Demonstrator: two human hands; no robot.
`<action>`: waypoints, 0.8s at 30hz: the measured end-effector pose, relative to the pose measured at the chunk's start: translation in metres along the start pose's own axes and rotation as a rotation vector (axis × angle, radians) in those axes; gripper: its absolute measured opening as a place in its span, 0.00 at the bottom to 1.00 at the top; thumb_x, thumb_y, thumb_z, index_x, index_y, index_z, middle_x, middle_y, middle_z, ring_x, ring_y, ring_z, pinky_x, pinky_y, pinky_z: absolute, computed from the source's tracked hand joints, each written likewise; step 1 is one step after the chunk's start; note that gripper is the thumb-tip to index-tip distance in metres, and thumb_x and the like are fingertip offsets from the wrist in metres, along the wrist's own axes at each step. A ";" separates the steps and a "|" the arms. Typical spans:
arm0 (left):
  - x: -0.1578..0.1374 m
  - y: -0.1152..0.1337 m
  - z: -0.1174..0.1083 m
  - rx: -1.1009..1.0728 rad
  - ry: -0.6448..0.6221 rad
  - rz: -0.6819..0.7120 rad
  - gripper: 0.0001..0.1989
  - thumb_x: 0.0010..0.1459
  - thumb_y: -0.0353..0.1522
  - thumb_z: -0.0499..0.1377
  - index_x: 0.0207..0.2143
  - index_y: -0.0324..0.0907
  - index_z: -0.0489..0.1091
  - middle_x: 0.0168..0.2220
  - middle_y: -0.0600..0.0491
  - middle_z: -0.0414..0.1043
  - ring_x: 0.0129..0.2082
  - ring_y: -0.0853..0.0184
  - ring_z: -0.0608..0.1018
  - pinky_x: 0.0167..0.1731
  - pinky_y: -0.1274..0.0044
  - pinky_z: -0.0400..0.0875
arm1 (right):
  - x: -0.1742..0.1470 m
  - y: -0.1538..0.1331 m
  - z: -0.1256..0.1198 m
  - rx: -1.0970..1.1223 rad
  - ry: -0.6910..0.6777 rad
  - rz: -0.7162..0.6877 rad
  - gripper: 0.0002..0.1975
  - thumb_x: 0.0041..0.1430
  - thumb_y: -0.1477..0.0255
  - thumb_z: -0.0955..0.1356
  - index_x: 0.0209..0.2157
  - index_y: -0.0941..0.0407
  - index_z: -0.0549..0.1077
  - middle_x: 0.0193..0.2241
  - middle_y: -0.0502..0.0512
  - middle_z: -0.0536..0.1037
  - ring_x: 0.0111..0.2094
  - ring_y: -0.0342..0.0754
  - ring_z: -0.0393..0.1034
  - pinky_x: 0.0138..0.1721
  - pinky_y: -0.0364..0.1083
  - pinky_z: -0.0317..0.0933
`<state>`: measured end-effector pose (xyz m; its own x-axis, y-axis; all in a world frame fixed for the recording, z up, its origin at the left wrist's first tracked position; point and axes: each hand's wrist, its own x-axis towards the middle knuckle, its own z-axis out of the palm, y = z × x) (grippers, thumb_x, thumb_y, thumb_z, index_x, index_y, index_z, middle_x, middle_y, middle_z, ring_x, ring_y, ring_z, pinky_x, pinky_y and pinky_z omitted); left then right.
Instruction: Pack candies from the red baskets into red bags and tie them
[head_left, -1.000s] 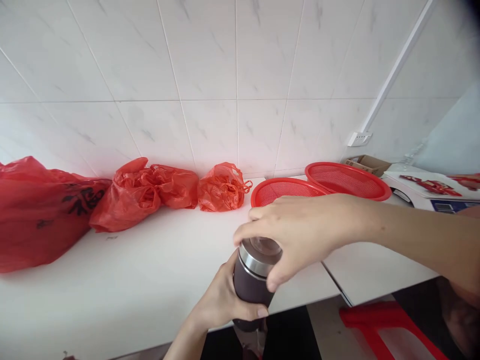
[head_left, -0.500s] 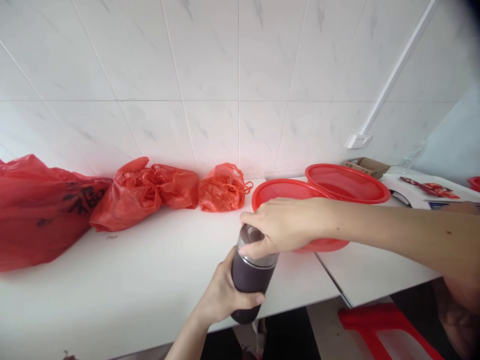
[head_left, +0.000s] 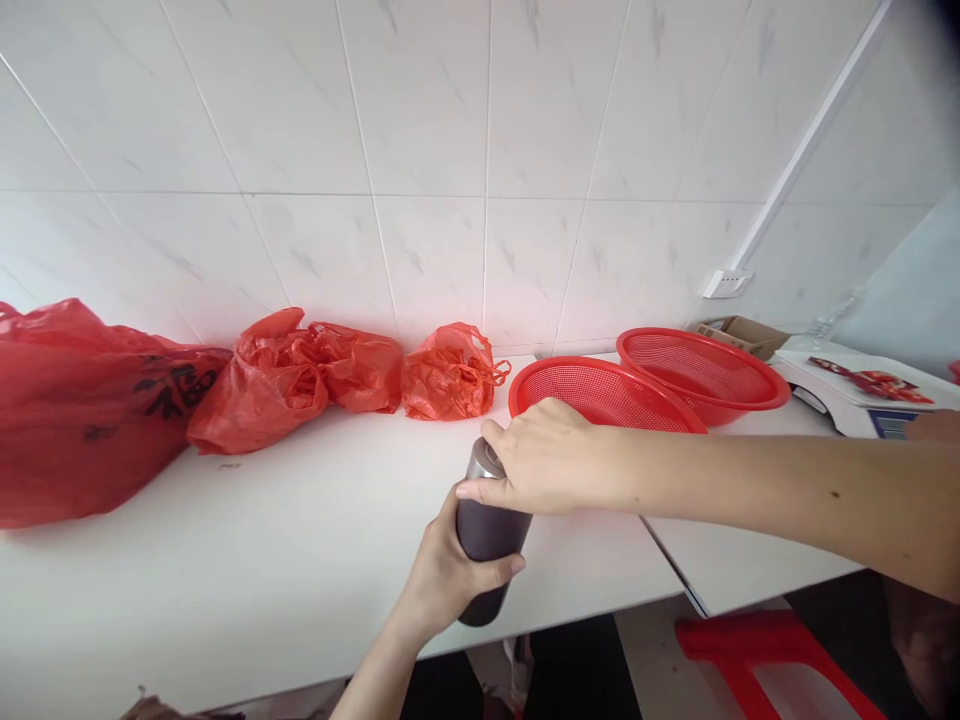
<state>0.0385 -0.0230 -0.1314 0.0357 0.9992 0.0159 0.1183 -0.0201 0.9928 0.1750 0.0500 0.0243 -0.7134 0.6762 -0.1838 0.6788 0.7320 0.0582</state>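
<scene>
Holding a dark cylindrical flask (head_left: 491, 532) at six o'clock, my left hand (head_left: 444, 575) has its grip wrapped round the body; my right hand (head_left: 536, 460) pinches its silver metal cap (head_left: 480, 466). A red perforated plastic basket (head_left: 600, 390) sits beyond, toward one o'clock.

Wall (head_left: 427, 110): white tile, grey-veined; fitted with a white socket (head_left: 727, 284) and slanting cable cover (head_left: 814, 135).
Bench (head_left: 285, 560): white top, seam toward the right.
Large red bag (head_left: 82, 420): far left, dark lettering.
Crumpled red bag (head_left: 255, 400): next along, against a red bundle (head_left: 366, 370).
Small red bag (head_left: 450, 385): looped handles, beside the bundle.
Front basket (head_left: 585, 385) and rear basket (head_left: 701, 370): red, perforated.
Cardboard box (head_left: 750, 335): behind the rear basket.
Scale (head_left: 840, 408): white, blue panel; red-patterned item (head_left: 877, 382) on top, unidentifiable.
Red seat (head_left: 750, 640): below the bench edge, partly shown.
</scene>
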 end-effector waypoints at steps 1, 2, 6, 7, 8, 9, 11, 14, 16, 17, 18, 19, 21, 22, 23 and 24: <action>0.001 0.001 -0.001 -0.008 -0.010 0.008 0.31 0.44 0.37 0.70 0.50 0.41 0.64 0.42 0.50 0.73 0.41 0.59 0.74 0.41 0.70 0.69 | 0.000 0.003 -0.002 0.020 -0.014 -0.050 0.36 0.60 0.44 0.57 0.50 0.61 0.70 0.35 0.65 0.76 0.39 0.61 0.71 0.40 0.55 0.60; 0.001 0.002 -0.004 -0.047 -0.042 0.032 0.31 0.45 0.37 0.69 0.50 0.41 0.63 0.44 0.49 0.73 0.44 0.58 0.74 0.43 0.69 0.69 | 0.000 0.008 -0.004 0.051 -0.026 -0.124 0.36 0.58 0.43 0.58 0.53 0.58 0.68 0.39 0.64 0.75 0.40 0.60 0.71 0.40 0.55 0.60; 0.001 0.007 -0.011 -0.177 -0.173 0.137 0.35 0.45 0.35 0.69 0.55 0.42 0.61 0.52 0.48 0.70 0.52 0.56 0.71 0.51 0.68 0.65 | -0.002 0.023 -0.010 0.166 -0.038 -0.309 0.37 0.53 0.44 0.64 0.60 0.49 0.60 0.47 0.59 0.72 0.41 0.56 0.70 0.36 0.49 0.60; 0.001 0.007 -0.011 -0.152 -0.158 0.134 0.35 0.45 0.35 0.69 0.55 0.42 0.61 0.52 0.48 0.71 0.51 0.56 0.72 0.50 0.68 0.66 | -0.001 0.023 -0.010 0.153 -0.028 -0.290 0.36 0.53 0.44 0.64 0.57 0.50 0.62 0.44 0.58 0.73 0.39 0.55 0.70 0.35 0.49 0.60; 0.001 0.006 -0.010 -0.104 -0.123 0.119 0.34 0.45 0.34 0.69 0.54 0.42 0.62 0.50 0.48 0.72 0.49 0.57 0.73 0.48 0.68 0.68 | -0.001 0.022 -0.008 0.128 -0.015 -0.256 0.35 0.52 0.43 0.64 0.54 0.52 0.65 0.40 0.58 0.74 0.36 0.55 0.70 0.34 0.49 0.59; 0.001 0.005 -0.008 -0.042 -0.072 0.097 0.33 0.44 0.34 0.68 0.53 0.42 0.62 0.48 0.48 0.73 0.46 0.57 0.74 0.45 0.69 0.69 | 0.000 0.019 -0.006 0.101 -0.002 -0.214 0.34 0.53 0.42 0.63 0.50 0.54 0.67 0.36 0.57 0.75 0.34 0.56 0.70 0.33 0.50 0.59; 0.001 0.001 -0.004 0.082 0.033 0.055 0.32 0.44 0.33 0.68 0.52 0.42 0.62 0.44 0.49 0.75 0.42 0.58 0.76 0.41 0.69 0.71 | 0.002 0.014 0.000 0.069 0.004 -0.138 0.33 0.53 0.41 0.61 0.45 0.56 0.68 0.32 0.57 0.74 0.31 0.56 0.70 0.33 0.51 0.58; 0.002 -0.004 -0.001 0.172 0.112 0.032 0.34 0.43 0.34 0.68 0.53 0.43 0.61 0.42 0.50 0.76 0.40 0.58 0.76 0.40 0.67 0.71 | 0.005 0.009 0.009 0.110 0.014 -0.074 0.35 0.53 0.39 0.58 0.44 0.57 0.68 0.33 0.59 0.75 0.32 0.56 0.70 0.34 0.51 0.58; 0.003 -0.004 -0.001 0.178 0.144 0.032 0.35 0.43 0.33 0.68 0.54 0.43 0.60 0.42 0.49 0.75 0.40 0.57 0.76 0.41 0.66 0.71 | 0.007 0.009 0.014 0.159 0.056 -0.064 0.37 0.52 0.38 0.58 0.47 0.55 0.68 0.36 0.59 0.75 0.34 0.57 0.70 0.34 0.51 0.59; 0.004 -0.003 -0.001 0.178 0.175 0.030 0.36 0.43 0.33 0.68 0.55 0.43 0.60 0.43 0.48 0.75 0.41 0.56 0.76 0.42 0.65 0.71 | 0.009 0.008 0.015 0.180 0.082 -0.061 0.38 0.51 0.37 0.59 0.48 0.54 0.67 0.37 0.59 0.75 0.35 0.57 0.70 0.34 0.51 0.59; 0.005 -0.002 -0.001 0.174 0.214 0.029 0.36 0.42 0.33 0.68 0.55 0.43 0.59 0.43 0.48 0.74 0.42 0.55 0.76 0.42 0.64 0.71 | 0.011 0.008 0.014 0.197 0.107 -0.065 0.38 0.51 0.38 0.59 0.50 0.53 0.67 0.39 0.59 0.75 0.36 0.57 0.70 0.34 0.51 0.59; 0.007 -0.001 0.000 0.163 0.253 0.030 0.37 0.43 0.34 0.68 0.55 0.43 0.59 0.44 0.47 0.74 0.43 0.54 0.76 0.43 0.64 0.71 | 0.014 0.008 0.013 0.208 0.133 -0.073 0.38 0.51 0.38 0.60 0.52 0.52 0.67 0.40 0.59 0.74 0.37 0.57 0.70 0.34 0.50 0.59; 0.012 0.000 -0.001 0.124 0.327 0.046 0.38 0.44 0.36 0.67 0.56 0.43 0.57 0.46 0.47 0.72 0.45 0.54 0.75 0.44 0.63 0.70 | 0.022 0.009 0.005 0.215 0.185 -0.093 0.37 0.50 0.39 0.62 0.52 0.51 0.67 0.41 0.58 0.74 0.39 0.56 0.69 0.35 0.49 0.59; 0.015 0.000 -0.001 0.106 0.363 0.067 0.38 0.45 0.38 0.67 0.58 0.43 0.56 0.48 0.46 0.71 0.47 0.54 0.74 0.45 0.64 0.70 | 0.026 0.010 0.000 0.216 0.214 -0.093 0.35 0.50 0.40 0.63 0.50 0.50 0.68 0.41 0.56 0.75 0.39 0.55 0.70 0.36 0.49 0.59; 0.019 -0.001 -0.003 0.097 0.402 0.100 0.39 0.47 0.40 0.66 0.59 0.43 0.55 0.52 0.44 0.68 0.50 0.53 0.72 0.47 0.64 0.69 | 0.031 0.014 -0.007 0.221 0.242 -0.077 0.34 0.50 0.40 0.64 0.49 0.50 0.68 0.40 0.55 0.75 0.39 0.54 0.70 0.36 0.48 0.58; 0.023 -0.003 -0.005 0.100 0.448 0.138 0.40 0.49 0.42 0.65 0.61 0.44 0.53 0.56 0.43 0.64 0.55 0.53 0.69 0.50 0.63 0.67 | 0.036 0.019 -0.015 0.230 0.265 -0.047 0.33 0.50 0.40 0.64 0.48 0.50 0.69 0.39 0.54 0.76 0.38 0.53 0.70 0.36 0.47 0.58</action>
<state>0.0337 0.0001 -0.1329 -0.3707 0.9028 0.2180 0.2385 -0.1344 0.9618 0.1593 0.0898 0.0330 -0.7447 0.6623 0.0817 0.6439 0.7453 -0.1727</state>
